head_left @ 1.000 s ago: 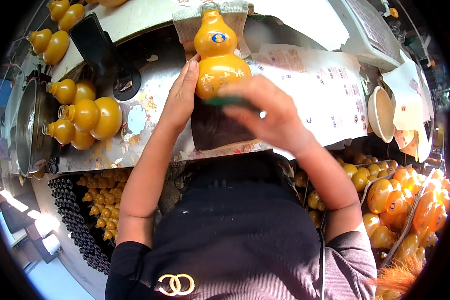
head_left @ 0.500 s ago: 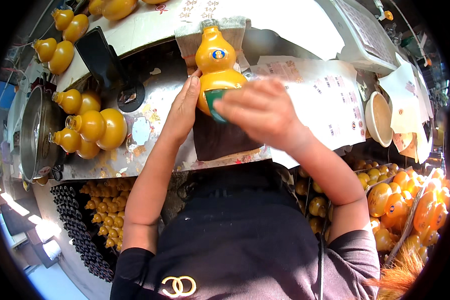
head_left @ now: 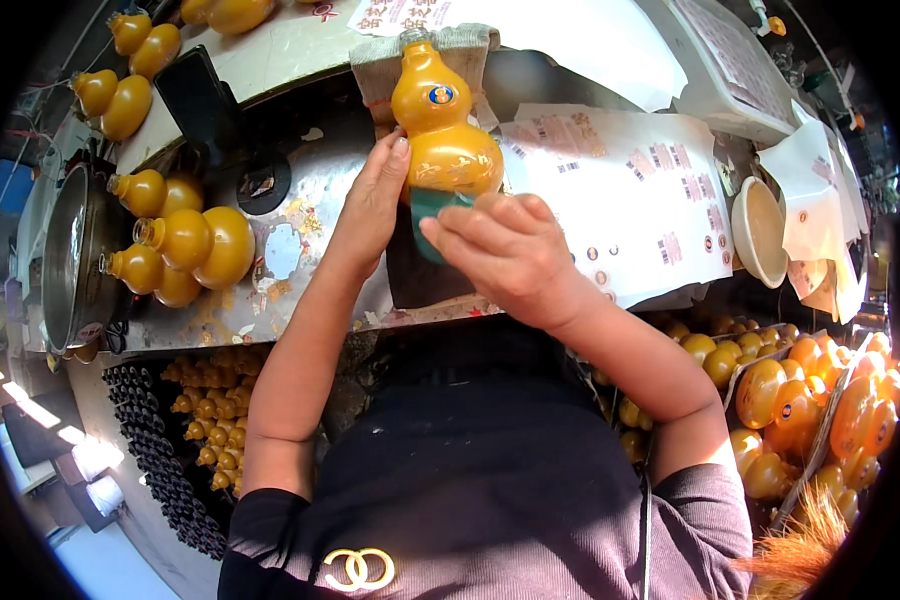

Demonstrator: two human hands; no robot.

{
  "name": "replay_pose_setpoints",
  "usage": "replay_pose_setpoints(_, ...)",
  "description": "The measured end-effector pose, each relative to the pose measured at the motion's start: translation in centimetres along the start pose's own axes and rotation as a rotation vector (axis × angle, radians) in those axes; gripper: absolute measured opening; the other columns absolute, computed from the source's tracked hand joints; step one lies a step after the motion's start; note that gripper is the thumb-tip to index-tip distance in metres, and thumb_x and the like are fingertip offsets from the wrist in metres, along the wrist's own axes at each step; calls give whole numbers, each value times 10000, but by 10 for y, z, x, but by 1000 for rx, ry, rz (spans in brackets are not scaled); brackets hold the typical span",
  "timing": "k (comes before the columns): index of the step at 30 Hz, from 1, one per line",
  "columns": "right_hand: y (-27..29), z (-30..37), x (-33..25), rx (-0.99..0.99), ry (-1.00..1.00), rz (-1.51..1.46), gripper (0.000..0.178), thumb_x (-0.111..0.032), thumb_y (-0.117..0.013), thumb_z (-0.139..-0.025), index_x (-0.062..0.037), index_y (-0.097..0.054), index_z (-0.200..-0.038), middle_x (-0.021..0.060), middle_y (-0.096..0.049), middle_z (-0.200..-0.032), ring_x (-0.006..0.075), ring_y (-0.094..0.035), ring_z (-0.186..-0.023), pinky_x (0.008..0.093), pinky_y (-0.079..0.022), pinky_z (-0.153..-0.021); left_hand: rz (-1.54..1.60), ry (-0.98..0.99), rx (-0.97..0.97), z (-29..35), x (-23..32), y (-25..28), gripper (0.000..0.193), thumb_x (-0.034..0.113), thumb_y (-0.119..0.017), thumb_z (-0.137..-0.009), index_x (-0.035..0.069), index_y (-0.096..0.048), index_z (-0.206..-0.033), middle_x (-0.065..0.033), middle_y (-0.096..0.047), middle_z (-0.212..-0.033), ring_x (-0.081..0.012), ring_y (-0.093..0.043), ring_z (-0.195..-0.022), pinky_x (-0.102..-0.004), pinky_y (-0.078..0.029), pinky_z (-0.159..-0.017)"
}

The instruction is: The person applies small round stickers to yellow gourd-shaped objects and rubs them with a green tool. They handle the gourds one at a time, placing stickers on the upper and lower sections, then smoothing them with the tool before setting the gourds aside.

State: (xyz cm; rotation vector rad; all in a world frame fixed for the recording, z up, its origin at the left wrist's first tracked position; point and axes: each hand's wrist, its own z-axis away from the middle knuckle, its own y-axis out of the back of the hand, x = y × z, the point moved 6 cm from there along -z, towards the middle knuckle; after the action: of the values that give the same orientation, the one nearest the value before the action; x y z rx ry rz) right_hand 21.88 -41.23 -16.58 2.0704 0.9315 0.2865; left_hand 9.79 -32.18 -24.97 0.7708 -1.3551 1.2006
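A yellow gourd-shaped bottle (head_left: 458, 160) lies with its clear neck pointing away from me. Its upper bulb bears a small round blue-and-gold label (head_left: 441, 95), and faint markings show on the lower bulb. Against the bottle's left side rests my left hand (head_left: 373, 205), thumb along the glass, steadying it; its other fingers are partly hidden. My right hand (head_left: 510, 250) pinches a flat green scraper (head_left: 430, 222) at the bottle's near end, its edge against the lower bulb. Beneath the bottle are a grey cloth (head_left: 370, 75) and a dark pad (head_left: 420, 285).
More yellow gourd bottles (head_left: 225, 248) stand at left beside a metal basin (head_left: 65, 265) and a phone on a stand (head_left: 200, 105). Label sheets (head_left: 610, 190) cover the right, near a pale bowl (head_left: 760, 232). Crates of bottles (head_left: 785, 400) sit below the table.
My right hand and the scraper have moved slightly toward me, uncovering more of the lower bulb. The bottle has shifted a little, while my left hand stays at its side.
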Motion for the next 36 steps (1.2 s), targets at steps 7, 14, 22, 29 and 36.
replay_pose_setpoints(7,0,14,4,56,-38,-127,223,-79,-667,-676,-84,-665,-898,-21,-596,-905,147,-566,-814,289,-411,-654,-98,-62,21,2,4,-2,500,377,-368,-1022,4,-408,-1354,-100,-524,-1278,-157,-468,-1201,-290,-338,-1034)
replay_pose_setpoints(14,1,9,7,75,-69,-93,371,21,-671,-613,-118,-707,-956,-31,-648,-903,155,-578,-809,278,-422,-718,-112,-26,1,0,3,-3,487,397,-319,-1027,25,-417,-1326,-90,-524,-1253,-154,-499,-1170,-294,-377,-1008)
replay_pose_setpoints(22,-8,21,32,87,-447,-552,217,-83,-700,-780,-56,-650,-989,55,-637,-908,206,-614,-834,306,-476,-726,-95,-66,8,1,-3,4,575,452,-314,-1016,16,-354,-1390,-103,-463,-1343,-169,-419,-1264,-305,-297,-1072)
replay_pose_setpoints(29,-50,70,106,459,-1195,-1288,322,-180,-704,-838,-1,-595,-1083,37,-626,-941,95,-576,-829,251,-479,-737,-257,-53,17,1,-12,14,583,439,-378,-1004,42,-322,-1427,-88,-435,-1368,-178,-394,-1284,-302,-281,-1079)
replay_pose_setpoints(36,-36,110,93,648,-1439,-1788,259,-271,-584,-925,-53,-566,-1064,71,-619,-944,173,-608,-835,327,-501,-735,-575,-286,56,10,1,6,986,100,-819,-632,57,-281,-1457,-152,-406,-1408,-266,-436,-1270,-375,-341,-1059)
